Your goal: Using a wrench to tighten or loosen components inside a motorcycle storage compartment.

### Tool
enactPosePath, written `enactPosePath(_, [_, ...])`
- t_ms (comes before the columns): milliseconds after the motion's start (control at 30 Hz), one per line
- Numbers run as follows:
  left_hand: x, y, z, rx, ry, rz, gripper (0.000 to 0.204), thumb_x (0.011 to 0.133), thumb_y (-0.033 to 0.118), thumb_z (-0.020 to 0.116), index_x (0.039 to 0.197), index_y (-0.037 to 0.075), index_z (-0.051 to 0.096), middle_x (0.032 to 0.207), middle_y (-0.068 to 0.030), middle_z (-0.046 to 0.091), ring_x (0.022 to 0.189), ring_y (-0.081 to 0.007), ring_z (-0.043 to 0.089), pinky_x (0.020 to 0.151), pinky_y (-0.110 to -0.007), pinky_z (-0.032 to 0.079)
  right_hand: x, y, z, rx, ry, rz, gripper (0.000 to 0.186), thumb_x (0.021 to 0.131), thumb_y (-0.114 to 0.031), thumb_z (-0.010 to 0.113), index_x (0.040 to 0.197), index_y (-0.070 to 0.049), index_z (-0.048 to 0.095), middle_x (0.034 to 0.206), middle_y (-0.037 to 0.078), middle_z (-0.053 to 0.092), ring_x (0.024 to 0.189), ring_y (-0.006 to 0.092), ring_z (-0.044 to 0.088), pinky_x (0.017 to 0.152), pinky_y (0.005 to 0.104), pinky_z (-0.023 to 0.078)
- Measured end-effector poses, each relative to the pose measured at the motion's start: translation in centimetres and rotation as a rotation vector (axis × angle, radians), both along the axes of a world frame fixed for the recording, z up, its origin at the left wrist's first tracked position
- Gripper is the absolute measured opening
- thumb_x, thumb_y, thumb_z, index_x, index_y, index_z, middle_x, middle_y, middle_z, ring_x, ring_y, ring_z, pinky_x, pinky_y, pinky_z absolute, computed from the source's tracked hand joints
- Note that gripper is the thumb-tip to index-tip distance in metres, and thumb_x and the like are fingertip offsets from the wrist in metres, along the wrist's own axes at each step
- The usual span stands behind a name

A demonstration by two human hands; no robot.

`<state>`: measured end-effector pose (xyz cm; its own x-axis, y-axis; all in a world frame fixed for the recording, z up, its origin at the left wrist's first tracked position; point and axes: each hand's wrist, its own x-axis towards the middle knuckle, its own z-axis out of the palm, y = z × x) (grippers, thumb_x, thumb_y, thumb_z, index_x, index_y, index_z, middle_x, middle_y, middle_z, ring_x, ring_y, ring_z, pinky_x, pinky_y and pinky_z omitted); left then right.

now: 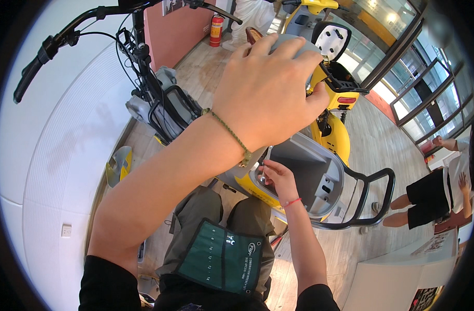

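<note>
My left hand (270,90) is large in the upper middle, its fingers spread and curved over a rounded grey panel (294,42) that looks like a raised scooter seat. The hand hides most of that panel. Below it, my right hand (280,180) pinches a small silver wrench (262,178), partly hidden by the fingers. This hand is at the left rim of a grey storage bin (299,160) in a yellow and grey scooter (257,194). Across my lap lies a green wrench pouch (216,259) with a few silver tools in a pocket.
Black handlebars (141,52) rise at the left beside a white wall. A black rear rack (369,199) juts out to the right. Farther off are another yellow scooter (335,140), a fire extinguisher (216,30), and a person in black shorts (427,197) at the right.
</note>
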<state>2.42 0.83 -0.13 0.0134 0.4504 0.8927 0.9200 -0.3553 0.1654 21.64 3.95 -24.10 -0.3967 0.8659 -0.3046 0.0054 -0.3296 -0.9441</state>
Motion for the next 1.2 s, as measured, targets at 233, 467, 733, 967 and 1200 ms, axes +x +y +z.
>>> enactPosePath(233, [0.0, 0.1, 0.0, -0.004, 0.003, -0.004, 0.033, 0.085, 0.034, 0.063, 0.107, 0.011, 0.072, 0.12, -0.0076, 0.068, 0.113, -0.0292, 0.062, 0.092, -0.047, 0.051, -0.6, 0.7, -0.6, -0.045, -0.064, -0.081, 0.014, 0.095, -0.009, 0.065, 0.107, -0.004, 0.059, 0.082, 0.002, 0.065, 0.069, 0.0085, 0.06, 0.059, 0.0225, 0.048])
enactPosePath(467, [0.1, 0.0, 0.2, -0.027, -0.008, -0.013, 0.031, 0.086, 0.033, 0.063, 0.106, 0.011, 0.071, 0.12, -0.0077, 0.067, 0.115, -0.0292, 0.061, 0.092, -0.047, 0.051, -1.8, 1.4, -0.1, -0.01, -0.227, -0.083, 0.016, 0.092, -0.008, 0.066, 0.104, -0.003, 0.057, 0.077, 0.004, 0.063, 0.062, 0.0116, 0.06, 0.053, 0.0254, 0.047])
enactPosePath(733, [-0.3, -0.5, 0.1, -0.063, -0.02, -0.001, 0.032, 0.085, 0.033, 0.063, 0.107, 0.01, 0.071, 0.119, -0.0083, 0.067, 0.116, -0.0299, 0.06, 0.095, -0.046, 0.049, 4.9, 5.1, -2.4, 0.559, -0.632, 0.025, 0.025, 0.093, -0.012, 0.069, 0.111, 0.001, 0.058, 0.088, 0.014, 0.071, 0.076, 0.0208, 0.069, 0.068, 0.0336, 0.055])
enactPosePath(967, [0.4, -0.8, 0.4, -0.071, 0.018, 0.074, 0.034, 0.085, 0.03, 0.064, 0.115, 0.015, 0.069, 0.127, -0.0086, 0.065, 0.12, -0.0314, 0.059, 0.098, -0.044, 0.049, 5.4, 12.7, 4.3, 1.007, -1.011, 0.285, 0.027, 0.088, -0.032, 0.072, 0.099, -0.008, 0.073, 0.1, 0.015, 0.072, 0.094, 0.0359, 0.067, 0.081, 0.0444, 0.053])
enactPosePath(1200, [1.1, -0.8, 0.3, -0.112, 0.02, 0.09, 0.038, 0.085, 0.031, 0.063, 0.118, 0.014, 0.07, 0.131, -0.0078, 0.064, 0.124, -0.0338, 0.057, 0.1, -0.049, 0.047, 5.4, 14.6, 6.5, 0.918, -1.114, 0.491, 0.029, 0.083, -0.037, 0.076, 0.096, -0.012, 0.076, 0.096, 0.01, 0.075, 0.093, 0.03, 0.069, 0.08, 0.0406, 0.053])
